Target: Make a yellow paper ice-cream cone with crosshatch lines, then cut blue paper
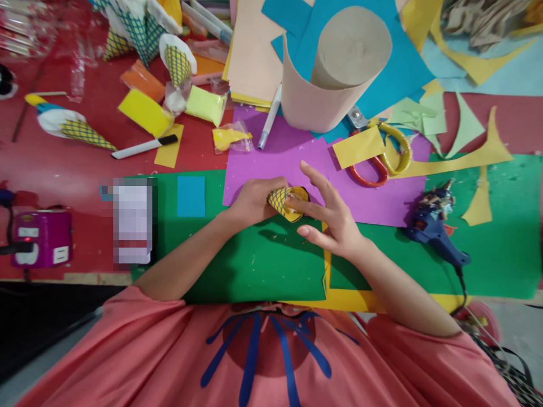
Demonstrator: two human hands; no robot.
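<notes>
My left hand (263, 198) is wrapped round a small yellow paper cone (279, 199) with dark criss-cross lines, its open end facing right. My right hand (333, 212) has its fingers spread, and one finger reaches into the mouth of the cone. A little whitish stuff shows inside the cone by that fingertip. Both hands are above the green paper (254, 260) and the edge of the purple paper (288, 135).
Red-and-yellow-handled scissors (369, 178) and a blue glue gun (436, 226) lie to the right. A curled pale paper roll (322, 102) stands behind. Clay packets (146, 111), a marker (144, 147), a finished cone (78, 127) and a purple power block (42, 240) are at left.
</notes>
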